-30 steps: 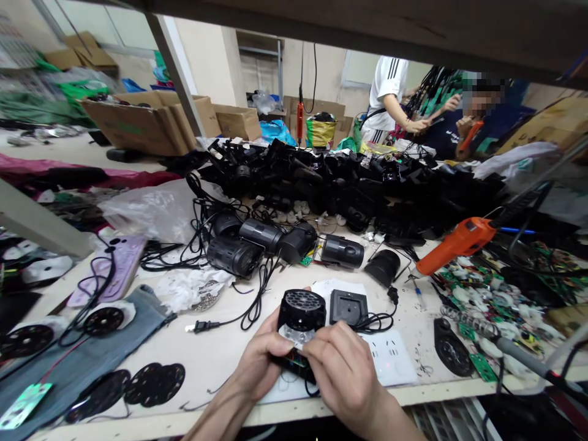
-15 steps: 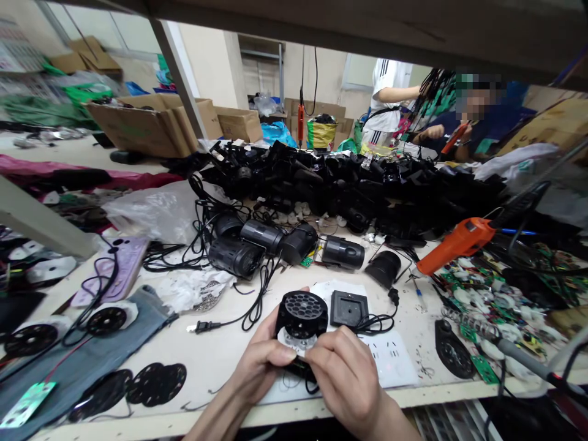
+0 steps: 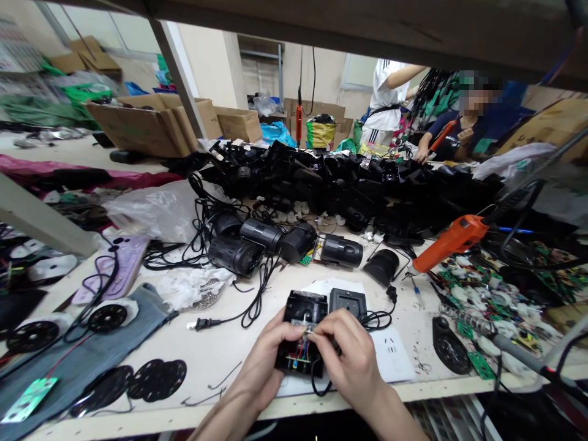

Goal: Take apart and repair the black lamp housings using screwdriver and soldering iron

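Observation:
My left hand is wrapped round a black plastic device housing, held above the front of the bench. The housing is tilted so its open side faces me, showing coloured wires and a small circuit board. A clear, shiny piece crosses its middle, under my left thumb. My right hand is closed in a pinch at that spot; what lies between its fingertips is too small to make out. A black cable loops out below the housing. Just behind stands a square black base with a cord.
An orange electric screwdriver leans at the right, near a heap of circuit boards. Several black cylindrical housings lie mid-bench before a dark pile of parts. A purple phone lies left. Two people work beyond the bench.
The housing has tipped in my hands: its honeycomb grille end has turned out of sight, and the wires and board inside now show. The right fingers stay at its middle.

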`<state>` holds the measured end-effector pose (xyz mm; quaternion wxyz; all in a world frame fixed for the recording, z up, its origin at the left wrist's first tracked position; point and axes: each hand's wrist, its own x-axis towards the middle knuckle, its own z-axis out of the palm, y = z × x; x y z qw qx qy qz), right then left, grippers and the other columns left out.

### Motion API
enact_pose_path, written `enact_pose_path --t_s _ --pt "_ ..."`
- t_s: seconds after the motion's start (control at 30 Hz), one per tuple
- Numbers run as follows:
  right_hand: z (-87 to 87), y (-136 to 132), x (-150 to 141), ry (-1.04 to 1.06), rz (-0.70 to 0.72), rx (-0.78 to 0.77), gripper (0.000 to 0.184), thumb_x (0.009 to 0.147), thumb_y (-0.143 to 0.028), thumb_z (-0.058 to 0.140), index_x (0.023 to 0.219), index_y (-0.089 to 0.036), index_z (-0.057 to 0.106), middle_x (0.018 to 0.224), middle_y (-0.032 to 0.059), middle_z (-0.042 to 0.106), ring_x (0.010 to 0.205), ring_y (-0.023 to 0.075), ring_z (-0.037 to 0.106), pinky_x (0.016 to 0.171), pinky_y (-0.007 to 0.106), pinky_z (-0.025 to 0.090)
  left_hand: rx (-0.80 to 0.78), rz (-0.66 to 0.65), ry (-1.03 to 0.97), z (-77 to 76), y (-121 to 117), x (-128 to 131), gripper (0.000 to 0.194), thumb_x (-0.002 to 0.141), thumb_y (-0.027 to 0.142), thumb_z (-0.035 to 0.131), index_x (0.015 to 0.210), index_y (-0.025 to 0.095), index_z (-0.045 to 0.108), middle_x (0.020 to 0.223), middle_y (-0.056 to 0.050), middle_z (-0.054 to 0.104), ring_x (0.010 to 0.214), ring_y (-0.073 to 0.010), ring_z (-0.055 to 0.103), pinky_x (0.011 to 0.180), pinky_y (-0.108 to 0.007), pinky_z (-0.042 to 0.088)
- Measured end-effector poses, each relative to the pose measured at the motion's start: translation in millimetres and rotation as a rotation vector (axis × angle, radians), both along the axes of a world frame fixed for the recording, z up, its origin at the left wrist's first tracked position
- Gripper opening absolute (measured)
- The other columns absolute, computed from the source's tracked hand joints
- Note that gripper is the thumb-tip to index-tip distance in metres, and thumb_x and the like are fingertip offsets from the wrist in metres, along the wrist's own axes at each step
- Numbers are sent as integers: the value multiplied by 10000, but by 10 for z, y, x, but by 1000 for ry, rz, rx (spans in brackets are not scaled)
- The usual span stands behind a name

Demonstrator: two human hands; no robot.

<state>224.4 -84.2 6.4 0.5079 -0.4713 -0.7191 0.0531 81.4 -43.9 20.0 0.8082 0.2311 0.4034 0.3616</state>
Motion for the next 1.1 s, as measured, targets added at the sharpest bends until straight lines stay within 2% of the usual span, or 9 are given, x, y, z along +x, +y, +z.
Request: enact_pose_path --t_s 0.27,0.7,0.8,0.93,1.03,1.1 --pt "8 1 3 14 -13 -23 131 880 -37 579 840 -161 564 747 42 572 700 156 549 618 284 460 -37 8 -3 6 25 18 334 577 208 706 910 174 699 725 -1 664 703 -161 544 661 -243 419" --pt "30 10 -12 14 -32 -4 126 890 -56 558 842 -169 588 739 32 581 684 155 561 604 275 472 -20 1 -1 14 11 6 292 628 190 667 918 190 695 728 -3 663 716 -168 548 672 -246 417" --pt "47 -15 -12 15 -23 11 128 891 -52 550 863 -170 591 738 34 579 684 157 561 597 277 480 47 4 13 48 -17 -2 390 644 180 660 1033 197 692 798 -16 693 752 -189 583 715 -265 435" --pt "84 -66 -8 4 -2 50 154 879 -24 544 902 -167 596 747 43 587 679 156 567 582 275 490 155 23 -7 102 -47 -13 609 573 153 694 1178 201 649 975 -41 722 929 -263 629 826 -309 458" --pt "151 -123 -25 -25 9 97 168 873 -21 548 921 -173 603 734 48 601 651 157 572 562 277 499 206 50 -32 170 -95 -47 759 515 136 721 1262 203 610 1113 -60 705 1065 -320 608 923 -349 450" --pt "207 -192 -42 -54 -41 110 178 865 -28 562 906 -195 607 719 45 617 624 161 585 551 284 507 191 38 -52 221 -147 -90 817 494 137 744 1293 221 596 1156 -62 694 1140 -353 578 964 -377 442"
